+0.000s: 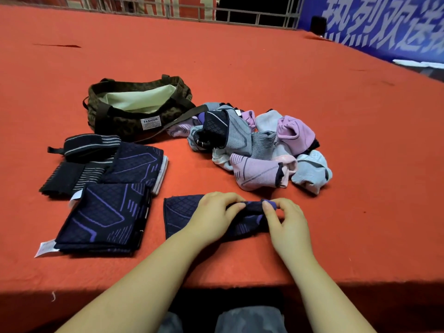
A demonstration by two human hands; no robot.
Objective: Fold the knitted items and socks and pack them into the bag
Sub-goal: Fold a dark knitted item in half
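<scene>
Both hands, left point(214, 215) and right point(286, 221), pinch the knit's point(179, 216) far edge. Advice: fold nearward, square the corners, press flat.

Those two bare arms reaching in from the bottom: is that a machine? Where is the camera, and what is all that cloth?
No machine: a person folds laundry, filmed by a camera worn on the head, looking down. The left hand and right hand both pinch a dark navy knitted piece on the red table. To the left lie folded knitted pieces. Behind them stands an open camouflage bag, showing only its pale lining. To the right is a heap of unfolded socks in pink, grey and pale blue.
</scene>
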